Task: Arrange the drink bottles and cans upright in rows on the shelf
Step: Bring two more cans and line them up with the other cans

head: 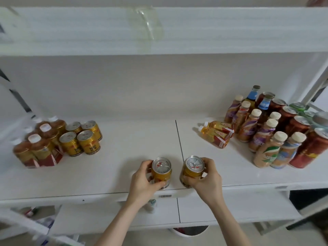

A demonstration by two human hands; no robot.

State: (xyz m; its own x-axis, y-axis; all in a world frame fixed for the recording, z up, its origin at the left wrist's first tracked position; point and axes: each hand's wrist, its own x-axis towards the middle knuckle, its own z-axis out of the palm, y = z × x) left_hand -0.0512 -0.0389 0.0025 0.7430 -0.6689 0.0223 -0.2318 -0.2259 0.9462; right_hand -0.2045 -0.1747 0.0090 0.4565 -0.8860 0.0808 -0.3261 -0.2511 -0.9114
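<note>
My left hand [142, 181] grips a small gold can [161, 172] standing upright near the front edge of the white shelf [106, 174]. My right hand [206, 178] holds a second gold can [192, 170], slightly tilted, just right of the first. At the left stand several gold cans [80, 137] in rows beside several brown tea bottles [40, 146], all upright. Two yellow drink bottles [215, 133] lie on their sides right of centre.
A crowded group of upright coffee bottles [262, 132], red cans [301, 135] and two blue-labelled glass bottles [264, 105] fills the right end. An upper shelf board [159, 31] hangs overhead. A lower shelf [195, 210] sits below the front edge.
</note>
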